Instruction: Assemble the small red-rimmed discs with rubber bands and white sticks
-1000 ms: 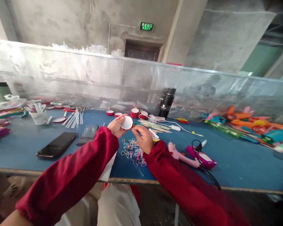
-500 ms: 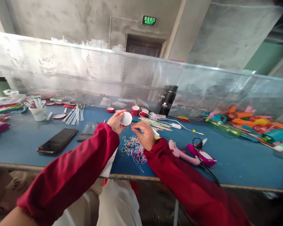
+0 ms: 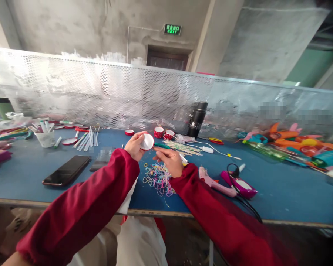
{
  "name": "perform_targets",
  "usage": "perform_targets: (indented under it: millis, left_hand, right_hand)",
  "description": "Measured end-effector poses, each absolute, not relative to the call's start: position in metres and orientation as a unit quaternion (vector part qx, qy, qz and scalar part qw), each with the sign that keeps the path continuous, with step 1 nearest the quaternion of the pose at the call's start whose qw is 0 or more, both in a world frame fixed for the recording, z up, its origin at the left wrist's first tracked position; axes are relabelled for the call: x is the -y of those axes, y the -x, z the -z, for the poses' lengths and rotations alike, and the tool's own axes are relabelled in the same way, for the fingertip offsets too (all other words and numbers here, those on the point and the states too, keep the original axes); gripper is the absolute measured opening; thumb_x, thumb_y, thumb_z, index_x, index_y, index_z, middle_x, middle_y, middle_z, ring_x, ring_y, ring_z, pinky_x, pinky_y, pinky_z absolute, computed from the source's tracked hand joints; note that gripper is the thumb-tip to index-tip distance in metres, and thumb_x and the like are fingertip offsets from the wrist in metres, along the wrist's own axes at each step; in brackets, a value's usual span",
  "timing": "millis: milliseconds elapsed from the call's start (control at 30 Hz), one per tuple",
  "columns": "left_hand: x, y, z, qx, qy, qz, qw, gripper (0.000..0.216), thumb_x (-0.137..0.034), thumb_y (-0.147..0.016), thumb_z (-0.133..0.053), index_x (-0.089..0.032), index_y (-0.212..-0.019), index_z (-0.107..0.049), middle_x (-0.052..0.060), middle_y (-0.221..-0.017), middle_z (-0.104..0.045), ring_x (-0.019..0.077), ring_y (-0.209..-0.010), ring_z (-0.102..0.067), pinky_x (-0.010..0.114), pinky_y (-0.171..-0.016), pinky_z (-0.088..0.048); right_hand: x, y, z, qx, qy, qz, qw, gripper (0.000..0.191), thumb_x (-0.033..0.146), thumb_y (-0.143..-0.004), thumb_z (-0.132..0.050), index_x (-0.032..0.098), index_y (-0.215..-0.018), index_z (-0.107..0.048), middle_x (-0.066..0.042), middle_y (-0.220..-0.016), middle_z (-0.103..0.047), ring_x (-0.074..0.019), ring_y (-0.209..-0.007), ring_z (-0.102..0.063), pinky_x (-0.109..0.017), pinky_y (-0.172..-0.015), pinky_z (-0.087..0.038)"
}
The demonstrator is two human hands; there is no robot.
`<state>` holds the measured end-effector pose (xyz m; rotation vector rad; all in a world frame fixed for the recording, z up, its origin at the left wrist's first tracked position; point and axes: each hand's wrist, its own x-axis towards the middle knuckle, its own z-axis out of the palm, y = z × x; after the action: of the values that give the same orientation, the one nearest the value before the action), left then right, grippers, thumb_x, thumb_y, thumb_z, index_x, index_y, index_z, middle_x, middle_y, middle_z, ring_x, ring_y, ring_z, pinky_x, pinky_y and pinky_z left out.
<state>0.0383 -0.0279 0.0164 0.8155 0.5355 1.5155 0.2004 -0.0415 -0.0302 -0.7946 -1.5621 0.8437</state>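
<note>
My left hand grips a small red cup by its side, tilted so that its white inside faces me. At the cup's right edge, my right hand has its thumb and fingers close together, fingertips at or near the rim. Whatever they pinch is too small to make out. Just below the hands a loose heap of colourful rubber bands lies on the blue table. More red cups stand behind the hands, near several thin wooden sticks.
A pink glue gun and a purple device with a black cable lie right. A black bottle stands by the perforated metal screen. On the left are a phone, white sticks and a cup of markers.
My right hand's fingers have stretched out further toward the cup's rim. The cup has turned slightly in my left hand. The whole view has shifted a little.
</note>
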Motion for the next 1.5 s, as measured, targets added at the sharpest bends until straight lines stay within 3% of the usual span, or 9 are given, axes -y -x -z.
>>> perform_targets:
  millis: [200, 300, 433, 733, 967, 1133, 1333, 1500]
  left_hand:
    - [0.031, -0.04, -0.017, -0.212, -0.396, -0.656, 0.606, 0.016, -0.02, -0.082, -0.063, -0.017, -0.098, -0.06, 0.003, -0.086, -0.065, 0.0126, -0.066, -0.061, 0.023, -0.054, -0.048]
    - [0.032, -0.042, -0.016, -0.219, -0.423, -0.643, 0.6, 0.017, -0.023, -0.081, -0.066, -0.017, -0.096, -0.061, 0.002, -0.081, -0.064, 0.0122, -0.063, -0.059, 0.023, -0.054, -0.047]
    - [0.032, -0.047, -0.01, -0.244, -0.471, -0.613, 0.586, 0.015, -0.022, -0.08, -0.066, -0.016, -0.093, -0.063, 0.001, -0.075, -0.063, 0.0107, -0.06, -0.056, 0.022, -0.054, -0.045]
    - [0.029, -0.049, -0.002, -0.259, -0.563, -0.562, 0.548, 0.024, -0.025, -0.077, -0.07, -0.016, -0.1, -0.069, 0.003, -0.079, -0.067, 0.0103, -0.063, -0.057, 0.021, -0.058, -0.043]
    - [0.024, -0.046, -0.003, -0.267, -0.608, -0.59, 0.459, 0.011, -0.023, -0.073, -0.075, -0.014, -0.078, -0.072, 0.003, -0.072, -0.067, 0.0102, -0.064, -0.055, 0.022, -0.062, -0.041]
    - [0.026, -0.046, -0.005, -0.273, -0.606, -0.588, 0.461, 0.009, -0.019, -0.072, -0.075, -0.013, -0.072, -0.068, 0.002, -0.069, -0.065, 0.0103, -0.063, -0.055, 0.023, -0.063, -0.041]
    - [0.031, -0.05, -0.005, -0.242, -0.598, -0.558, 0.521, 0.014, -0.024, -0.075, -0.072, -0.014, -0.079, -0.063, 0.002, -0.074, -0.066, 0.0108, -0.063, -0.056, 0.023, -0.062, -0.043]
    - [0.032, -0.051, -0.004, -0.261, -0.616, -0.546, 0.504, 0.015, -0.022, -0.075, -0.071, -0.015, -0.086, -0.064, 0.002, -0.076, -0.065, 0.0101, -0.062, -0.055, 0.022, -0.06, -0.042]
  right_hand:
    - [0.039, -0.208, 0.025, 0.555, 0.351, -0.45, 0.605, 0.038, 0.049, -0.071, -0.077, 0.019, -0.095, -0.076, -0.007, -0.1, -0.075, -0.0157, -0.066, -0.069, -0.025, -0.05, -0.053]
    - [0.037, -0.21, 0.024, 0.56, 0.353, -0.42, 0.62, 0.037, 0.049, -0.071, -0.077, 0.019, -0.093, -0.074, -0.006, -0.093, -0.075, -0.0142, -0.061, -0.067, -0.023, -0.047, -0.05]
    - [0.04, -0.208, 0.023, 0.625, 0.339, -0.345, 0.612, 0.042, 0.048, -0.075, -0.072, 0.021, -0.106, -0.07, -0.003, -0.079, -0.073, -0.0163, -0.061, -0.067, -0.026, -0.048, -0.049]
    - [0.044, -0.208, 0.021, 0.649, 0.38, -0.277, 0.598, 0.021, 0.041, -0.077, -0.068, 0.022, -0.078, -0.059, 0.002, -0.06, -0.062, -0.016, -0.05, -0.061, -0.027, -0.045, -0.048]
    - [0.049, -0.206, 0.02, 0.652, 0.383, -0.292, 0.585, 0.018, 0.037, -0.076, -0.067, 0.023, -0.073, -0.057, 0.003, -0.059, -0.061, -0.0146, -0.045, -0.059, -0.026, -0.041, -0.047]
    - [0.049, -0.206, 0.022, 0.66, 0.38, -0.294, 0.578, 0.02, 0.039, -0.077, -0.067, 0.023, -0.073, -0.056, 0.003, -0.059, -0.061, -0.0139, -0.043, -0.057, -0.026, -0.04, -0.047]
    - [0.05, -0.204, 0.019, 0.649, 0.377, -0.322, 0.577, 0.026, 0.042, -0.074, -0.07, 0.023, -0.072, -0.054, 0.004, -0.057, -0.06, -0.0145, -0.043, -0.059, -0.026, -0.04, -0.046]
    - [0.05, -0.204, 0.019, 0.633, 0.377, -0.342, 0.583, 0.025, 0.041, -0.073, -0.072, 0.022, -0.074, -0.055, 0.004, -0.056, -0.062, -0.0151, -0.042, -0.059, -0.027, -0.04, -0.048]
